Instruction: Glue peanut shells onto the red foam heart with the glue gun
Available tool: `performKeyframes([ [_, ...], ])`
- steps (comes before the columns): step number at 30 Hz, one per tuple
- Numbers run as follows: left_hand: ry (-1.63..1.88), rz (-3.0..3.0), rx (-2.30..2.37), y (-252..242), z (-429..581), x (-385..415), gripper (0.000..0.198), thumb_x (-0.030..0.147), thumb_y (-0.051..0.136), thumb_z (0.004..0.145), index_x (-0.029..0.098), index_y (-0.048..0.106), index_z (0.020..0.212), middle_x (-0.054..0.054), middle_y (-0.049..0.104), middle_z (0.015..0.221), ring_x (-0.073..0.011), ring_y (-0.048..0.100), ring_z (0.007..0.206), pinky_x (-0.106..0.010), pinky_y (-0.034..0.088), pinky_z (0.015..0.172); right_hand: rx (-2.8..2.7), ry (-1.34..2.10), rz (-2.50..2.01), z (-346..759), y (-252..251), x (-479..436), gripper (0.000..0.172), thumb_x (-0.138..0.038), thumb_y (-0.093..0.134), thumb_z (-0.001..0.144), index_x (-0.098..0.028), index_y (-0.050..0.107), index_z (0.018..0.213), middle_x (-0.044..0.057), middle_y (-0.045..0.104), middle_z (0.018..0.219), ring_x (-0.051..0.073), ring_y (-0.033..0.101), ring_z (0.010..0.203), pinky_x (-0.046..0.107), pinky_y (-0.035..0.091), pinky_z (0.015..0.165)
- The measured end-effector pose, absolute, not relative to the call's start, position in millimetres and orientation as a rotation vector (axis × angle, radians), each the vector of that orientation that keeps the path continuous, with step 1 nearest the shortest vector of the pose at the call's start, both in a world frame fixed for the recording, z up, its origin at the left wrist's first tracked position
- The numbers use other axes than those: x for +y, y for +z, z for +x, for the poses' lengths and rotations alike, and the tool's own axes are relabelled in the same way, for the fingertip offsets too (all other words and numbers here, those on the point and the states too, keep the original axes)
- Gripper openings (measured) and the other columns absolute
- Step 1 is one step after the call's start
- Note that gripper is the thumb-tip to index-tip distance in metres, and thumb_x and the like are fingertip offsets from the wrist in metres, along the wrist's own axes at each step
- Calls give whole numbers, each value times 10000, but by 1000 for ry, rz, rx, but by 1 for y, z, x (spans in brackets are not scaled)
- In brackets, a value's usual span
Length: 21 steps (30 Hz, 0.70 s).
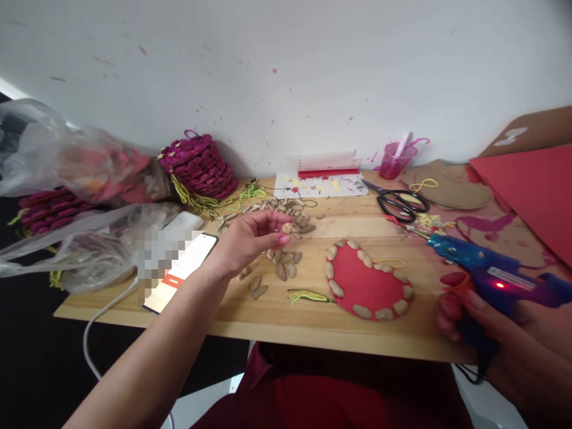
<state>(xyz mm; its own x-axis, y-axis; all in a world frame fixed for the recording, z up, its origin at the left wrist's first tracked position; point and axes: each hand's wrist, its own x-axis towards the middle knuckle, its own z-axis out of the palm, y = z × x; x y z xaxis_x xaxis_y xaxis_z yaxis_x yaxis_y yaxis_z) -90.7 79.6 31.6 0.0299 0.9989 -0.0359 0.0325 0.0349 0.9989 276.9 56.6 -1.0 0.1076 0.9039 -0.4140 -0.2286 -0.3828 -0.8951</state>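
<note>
Between thumb and fingers my left hand (257,235) pinches a peanut (287,227), just above a pile of peanuts (283,262) on the wooden table. My right hand (487,322) is wrapped round a blue hot glue gun (487,268) with an orange trigger and a lit red light; its nozzle points left. Between the two hands lies a red heart-shaped card (370,277), its edge lined with peanuts except for a stretch at the lower left and small gaps elsewhere. A yellow-green tassel (310,295) sticks out from the heart's left side.
Black scissors (397,202) and a pink-stained cup (397,159) stand behind the heart. Red card (531,196) and brown cardboard (451,185) lie at the right. At the left are a phone (187,268), plastic bags (111,238) and a purple braided bundle (199,167).
</note>
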Motion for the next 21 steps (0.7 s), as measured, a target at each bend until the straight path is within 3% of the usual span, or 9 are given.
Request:
performKeyframes([
  [5,976,1789,1714,22,-91,81,242,230,738,808,215,774,1047,-37,750,944,-158,670,781,-279,534,731,-739,1437,-1389,276,-3,55,367,-385,955,428,-281,732,700,45,606,574,199,573,484,296,530,402],
  [11,745,2138,2172,24,-116,91,262,176,646,848,197,747,1089,-70,756,982,-206,672,805,-329,511,796,-754,1472,-1385,277,-3,55,367,-371,961,436,-261,711,681,38,626,579,196,595,495,289,540,426],
  [16,638,2112,2242,22,-124,98,248,269,662,860,198,743,1083,-73,768,972,-224,669,787,-330,495,757,-731,1465,-1366,278,-6,56,407,-374,962,418,-261,691,699,23,624,566,223,600,480,317,523,402],
  [21,737,2229,2103,24,-117,99,247,343,565,931,209,767,882,-59,747,872,-219,671,826,-321,502,773,-827,1495,-1356,280,-5,56,387,-398,946,490,-246,722,766,33,646,587,198,612,496,276,544,432],
])
